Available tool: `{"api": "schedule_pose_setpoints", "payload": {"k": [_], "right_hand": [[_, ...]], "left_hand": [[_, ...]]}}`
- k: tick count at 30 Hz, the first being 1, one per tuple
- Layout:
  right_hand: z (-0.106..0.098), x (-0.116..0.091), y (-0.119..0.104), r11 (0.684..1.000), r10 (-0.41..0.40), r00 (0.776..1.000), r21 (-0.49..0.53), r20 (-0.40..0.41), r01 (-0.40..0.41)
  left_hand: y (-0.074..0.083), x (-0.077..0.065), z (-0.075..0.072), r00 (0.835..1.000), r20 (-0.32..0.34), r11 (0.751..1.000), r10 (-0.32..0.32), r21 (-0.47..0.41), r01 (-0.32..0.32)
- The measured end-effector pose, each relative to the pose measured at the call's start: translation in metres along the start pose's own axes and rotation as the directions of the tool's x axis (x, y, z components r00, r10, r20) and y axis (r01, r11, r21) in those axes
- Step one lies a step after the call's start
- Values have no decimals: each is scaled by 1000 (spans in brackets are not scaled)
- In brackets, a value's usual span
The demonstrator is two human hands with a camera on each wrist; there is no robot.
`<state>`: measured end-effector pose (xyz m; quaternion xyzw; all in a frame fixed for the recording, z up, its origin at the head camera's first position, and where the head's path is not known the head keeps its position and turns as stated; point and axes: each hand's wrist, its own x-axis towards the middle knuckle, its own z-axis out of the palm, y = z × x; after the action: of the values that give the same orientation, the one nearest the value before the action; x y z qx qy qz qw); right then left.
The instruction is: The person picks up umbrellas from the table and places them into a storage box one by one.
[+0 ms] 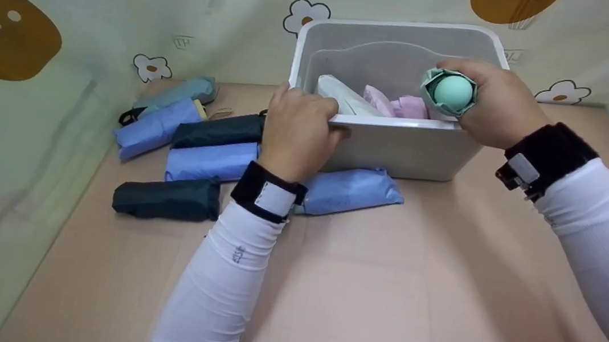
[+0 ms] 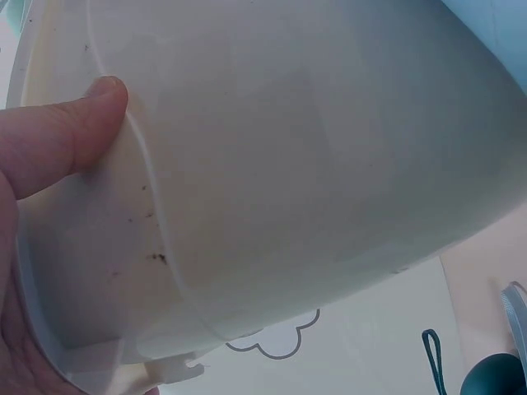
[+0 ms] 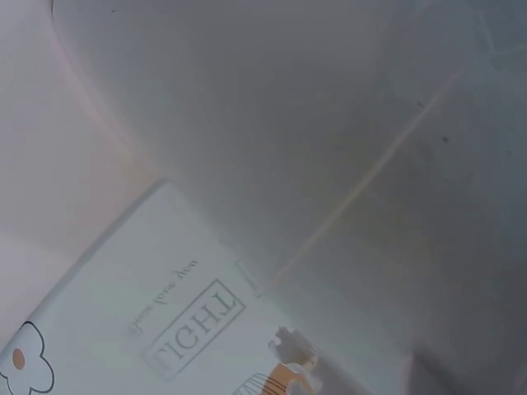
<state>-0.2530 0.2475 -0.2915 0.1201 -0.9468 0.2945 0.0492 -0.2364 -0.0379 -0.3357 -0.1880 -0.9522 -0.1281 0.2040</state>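
Bin (image 1: 398, 150) of pale plastic, head view: it stands on the surface (image 1: 354, 291) before a printed cloth (image 1: 240, 32). The left hand (image 1: 300, 130) grasps the near rim at its left corner, presumably to steady the bin. The right hand (image 1: 498, 104) grasps one mint-green folded umbrella (image 1: 454, 93) at the right side of the opening; the round end faces the camera, an attitude that probably follows from gripping the bundle around its length. Inside the bin are one white bundle (image 1: 347, 98) and pink fabric (image 1: 412, 107) in two visible portions; whether these form one piece or two cannot be told. Six folded umbrellas lie outside: one grey-green umbrella (image 1: 181, 94) at the back left, three blue umbrellas (image 1: 157, 125) and two dark green umbrellas (image 1: 166, 199). All six rest lengthwise, the position in which such bundles are likely most stable.

Left wrist view: the bin's outer wall fills most of the field. One thumb (image 2: 82, 136), the left, lies against that wall near the rim, a hold suited to a thin edge. One cord loop (image 2: 432, 362) and one dark rounded end (image 2: 494, 378) appear at lower right.

Right wrist view: the bin's wall recurs beside the cloth, which bears one flower print (image 3: 29, 362) and reversed lettering (image 3: 198, 329). Neither the right hand nor its umbrella is visible here.
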Motion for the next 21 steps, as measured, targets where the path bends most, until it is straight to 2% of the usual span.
{"api": "schedule_pose_setpoints", "payload": {"k": [7,21], "right_hand": [[-2,2,-1,997,70,996,9,47,-70],[-4,7,-1,991,129,986,-34,105,-126]], "left_hand": [[0,1,0,1000,7,1000,0,-7,0],[0,0,0,1000,1,1000,1,-6,-1]]}}
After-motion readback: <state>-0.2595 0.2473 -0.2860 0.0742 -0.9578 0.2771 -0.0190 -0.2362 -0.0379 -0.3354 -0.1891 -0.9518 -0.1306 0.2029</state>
